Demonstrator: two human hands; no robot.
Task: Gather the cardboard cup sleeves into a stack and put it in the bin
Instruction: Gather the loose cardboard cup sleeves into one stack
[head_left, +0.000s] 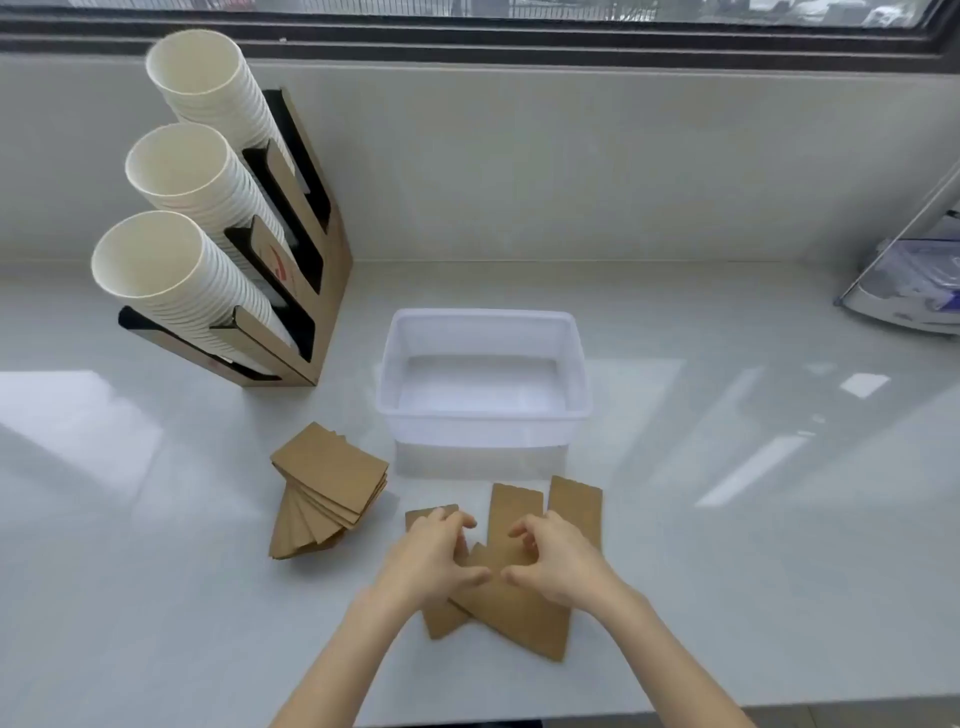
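Presently, loose sleeves are fanned at lower centre, pressed under the curled left hand and right hand, apparently for squaring together. A stack is kept left of the empty bin, within reach.

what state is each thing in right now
bin: upright, open, empty
loose sleeves: flat, overlapping, under both hands
fanned pile of sleeves: left of the bin, untouched
left hand: fingers curled on the sleeves
right hand: fingers curled on the sleeves
cups: three full rows in the holder
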